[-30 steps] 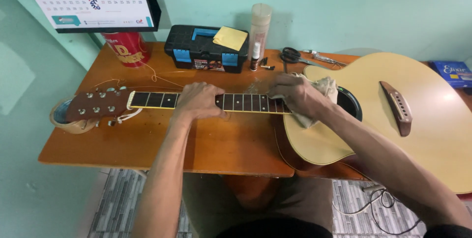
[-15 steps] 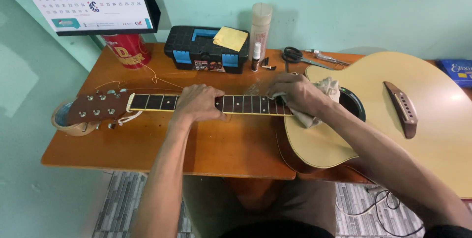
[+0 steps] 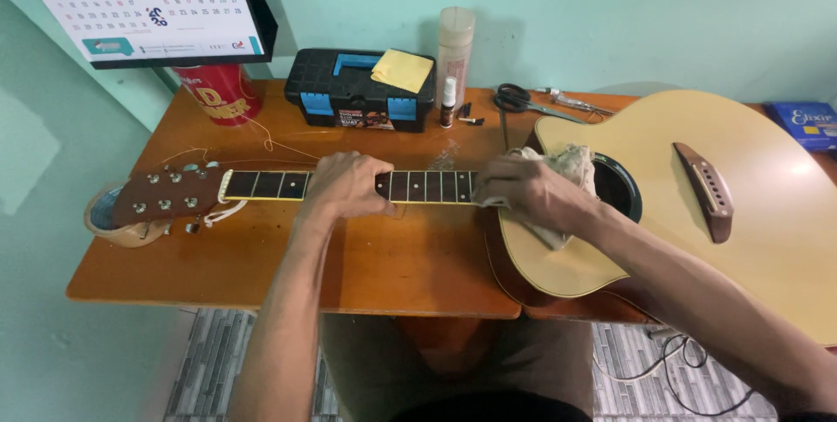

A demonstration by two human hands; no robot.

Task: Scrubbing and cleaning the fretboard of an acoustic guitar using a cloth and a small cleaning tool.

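The pale yellow-topped acoustic guitar (image 3: 697,239) lies flat across the orange-brown wooden table (image 3: 218,265), body to the right past the table's edge, dark fretboard (image 3: 427,186) running left to the brown headstock (image 3: 166,195), which rests on a roll of tape (image 3: 109,223); no strings show on the neck. The right hand (image 3: 523,195) presses a crumpled off-white cloth (image 3: 567,169) onto the fretboard's upper end beside the soundhole, fingers curled over the cloth; against a second ago it sits a touch further toward the neck, so the wiping seems to be working along the frets. The left hand (image 3: 344,185) stays clamped over the mid-neck, fingers wrapped round it. Behind: a black and blue toolbox (image 3: 357,91), black scissors (image 3: 514,99), a red tin (image 3: 218,91).
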